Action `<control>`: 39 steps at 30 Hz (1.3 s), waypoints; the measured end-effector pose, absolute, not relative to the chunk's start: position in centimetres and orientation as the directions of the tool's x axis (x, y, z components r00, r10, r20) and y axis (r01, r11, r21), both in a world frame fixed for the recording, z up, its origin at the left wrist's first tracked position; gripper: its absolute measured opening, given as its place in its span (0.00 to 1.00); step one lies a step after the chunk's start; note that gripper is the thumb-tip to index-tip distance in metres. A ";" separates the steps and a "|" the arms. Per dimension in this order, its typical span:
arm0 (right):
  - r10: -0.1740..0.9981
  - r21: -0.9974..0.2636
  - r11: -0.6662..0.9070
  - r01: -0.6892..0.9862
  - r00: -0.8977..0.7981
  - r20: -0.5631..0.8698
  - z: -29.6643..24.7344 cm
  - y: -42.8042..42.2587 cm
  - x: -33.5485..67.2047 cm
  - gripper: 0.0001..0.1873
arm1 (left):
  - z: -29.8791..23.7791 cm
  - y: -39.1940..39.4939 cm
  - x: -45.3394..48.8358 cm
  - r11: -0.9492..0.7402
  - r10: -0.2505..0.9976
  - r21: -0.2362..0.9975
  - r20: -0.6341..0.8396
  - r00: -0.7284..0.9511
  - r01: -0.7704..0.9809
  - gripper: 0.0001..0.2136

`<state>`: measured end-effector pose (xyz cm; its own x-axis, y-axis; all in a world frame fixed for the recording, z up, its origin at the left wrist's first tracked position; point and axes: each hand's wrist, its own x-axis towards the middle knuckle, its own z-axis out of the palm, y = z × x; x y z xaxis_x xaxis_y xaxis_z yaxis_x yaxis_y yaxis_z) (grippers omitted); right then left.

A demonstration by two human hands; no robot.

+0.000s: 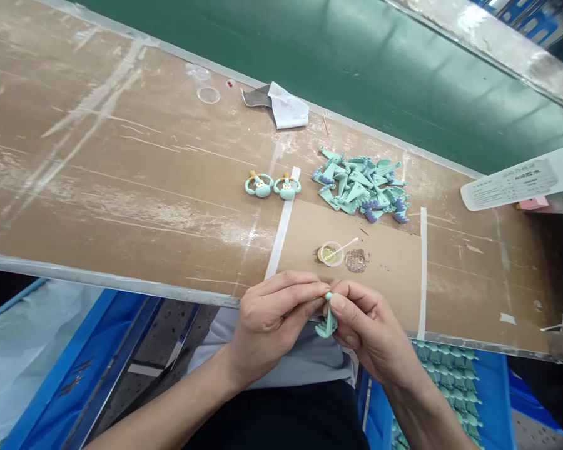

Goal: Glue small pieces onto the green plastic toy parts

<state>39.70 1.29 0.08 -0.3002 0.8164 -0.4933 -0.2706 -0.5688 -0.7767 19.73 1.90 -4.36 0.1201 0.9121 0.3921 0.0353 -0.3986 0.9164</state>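
My left hand (272, 319) and my right hand (366, 328) meet at the near edge of the brown workbench (122, 187), both pinched on one small teal toy piece (327, 322). A little past the hands stands a small clear cup of yellowish glue (329, 254) with a thin stick (349, 245) resting in it. Beside it is a round glue stain (355, 260). Farther back lies a pile of teal and purple toy parts (362, 189). Two finished teal ring-shaped figures (272, 185) sit side by side to the left of the pile.
A white and grey rag (281, 105) and a clear ring (208, 95) lie near the bench's far edge. A green conveyor belt (356, 56) runs behind. A white labelled box (520, 181) is at right. A blue crate with teal parts (445, 375) sits below right.
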 end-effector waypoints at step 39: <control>0.987 -0.945 0.153 0.290 -0.085 0.134 4.4 -1.6 40.7 0.12 | -0.3 1.2 22.1 0.593 0.781 0.161 -0.356 0.513 -0.789 0.16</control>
<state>40.69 -1.62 4.39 -0.0849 0.9873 0.1340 0.2897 0.1531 -0.9448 22.11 1.17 -0.28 0.5134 0.7807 -0.3564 -0.7891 0.5926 0.1614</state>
